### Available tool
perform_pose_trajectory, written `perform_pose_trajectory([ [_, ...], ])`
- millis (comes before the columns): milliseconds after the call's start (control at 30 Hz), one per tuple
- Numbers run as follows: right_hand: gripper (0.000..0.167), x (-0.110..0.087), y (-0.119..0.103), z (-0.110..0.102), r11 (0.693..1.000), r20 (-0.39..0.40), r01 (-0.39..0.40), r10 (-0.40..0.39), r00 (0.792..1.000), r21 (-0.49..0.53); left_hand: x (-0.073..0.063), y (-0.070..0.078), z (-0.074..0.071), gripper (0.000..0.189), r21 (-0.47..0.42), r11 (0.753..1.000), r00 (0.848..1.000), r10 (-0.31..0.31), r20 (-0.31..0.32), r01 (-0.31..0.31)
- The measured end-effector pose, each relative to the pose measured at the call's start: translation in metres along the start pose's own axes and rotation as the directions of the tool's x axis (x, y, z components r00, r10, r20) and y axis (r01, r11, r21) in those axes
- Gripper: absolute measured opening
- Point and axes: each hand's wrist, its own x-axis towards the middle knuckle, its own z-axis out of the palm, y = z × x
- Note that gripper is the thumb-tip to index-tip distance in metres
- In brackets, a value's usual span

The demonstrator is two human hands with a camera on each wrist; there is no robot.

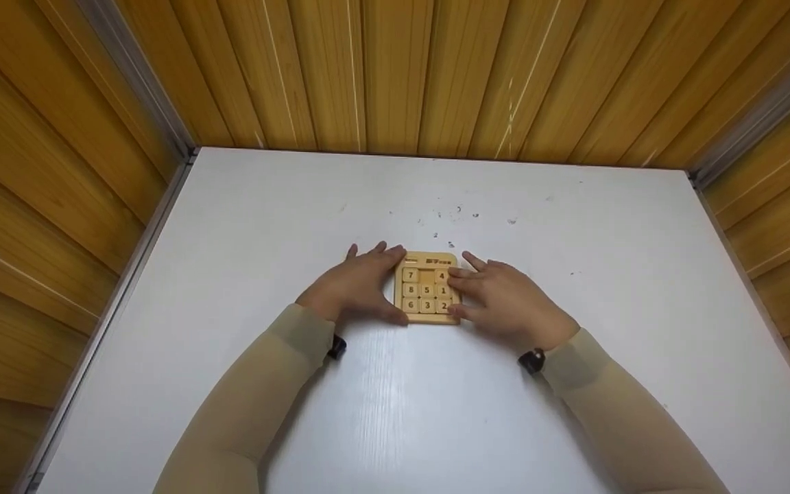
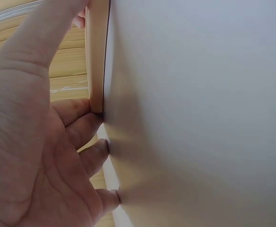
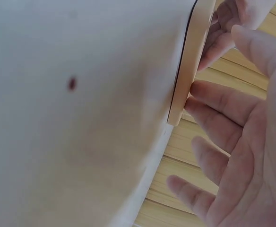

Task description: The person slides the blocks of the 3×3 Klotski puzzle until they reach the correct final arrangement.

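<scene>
A wooden sliding number puzzle [image 1: 427, 318] lies flat on the white table in the head view. Its top row reads 7, a gap, 4; the middle row 8, 5, 1; the bottom row 6, 3, 2. My left hand [image 1: 361, 280] holds the frame's left side, thumb at the lower left corner and forefinger at the upper left. On the other side, my right hand [image 1: 508, 298] has its fingers extended over the right edge, beside the 4 and 1 tiles, with the thumb near the 2. Both wrist views show the puzzle's side edge [image 2: 96, 56] and fingers against it.
The white table [image 1: 395, 412] carries small dark marks beyond the puzzle. Wood-grain panels [image 1: 395, 75] rise behind it and on both sides, with grey metal posts at the corners. Each wrist wears a dark band.
</scene>
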Motion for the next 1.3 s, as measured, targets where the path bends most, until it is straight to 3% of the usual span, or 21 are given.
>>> perform_pose_trajectory([
  [1000,0.074,0.011,-0.022,0.001,1.0,0.027,0.021,-0.021,0.999,0.007,0.002,-0.001,0.003,0.139,0.018,1.0,1.0,0.002,-0.001,-0.002],
  [1300,0.073,0.013,-0.018,0.002,0.999,0.022,0.053,-0.053,0.998,0.003,0.001,0.001,0.001,0.139,0.01,1.0,1.0,0.007,-0.01,-0.007],
])
